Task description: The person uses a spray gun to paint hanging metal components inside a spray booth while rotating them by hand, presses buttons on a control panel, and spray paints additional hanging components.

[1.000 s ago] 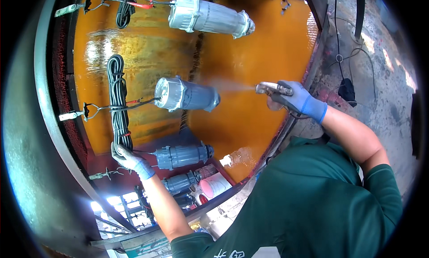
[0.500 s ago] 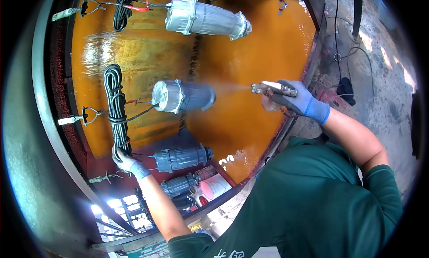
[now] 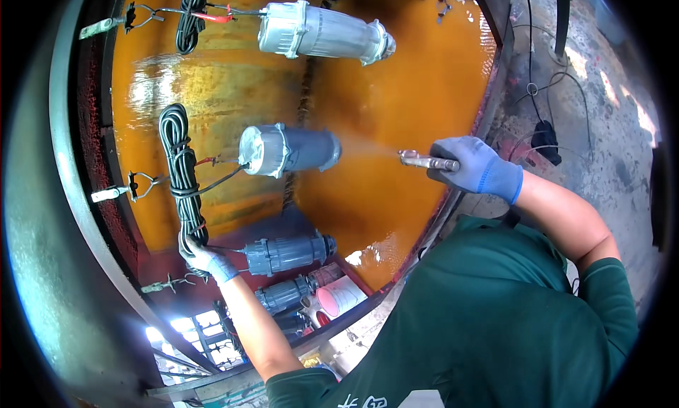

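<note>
In a blue and dark glove, my right hand (image 3: 475,166) grips a metal spray gun (image 3: 424,160). A pale mist leaves its nozzle toward the left and reaches the end of a pump-like motor housing (image 3: 286,151). That housing is part bare silver, part grey, and hangs on a hook by its cable. My gloved left hand (image 3: 201,258) is closed around the lower end of the black cable coil (image 3: 184,175) tied to this housing. A silver housing (image 3: 325,32) hangs above, and a grey-coated one (image 3: 290,254) below.
An orange-coated booth wall (image 3: 396,90) stands behind the housings. Hooks (image 3: 109,194) line the dark rail at left. Below are another grey housing (image 3: 286,293) and a white bucket (image 3: 341,296). A black hose (image 3: 562,19) and thin cables cross the concrete floor (image 3: 601,125) at right.
My right hand has turned the spray gun, which now shows more edge-on and slightly lower. The hanging housings have shifted slightly left. My left hand stays on the coil.
</note>
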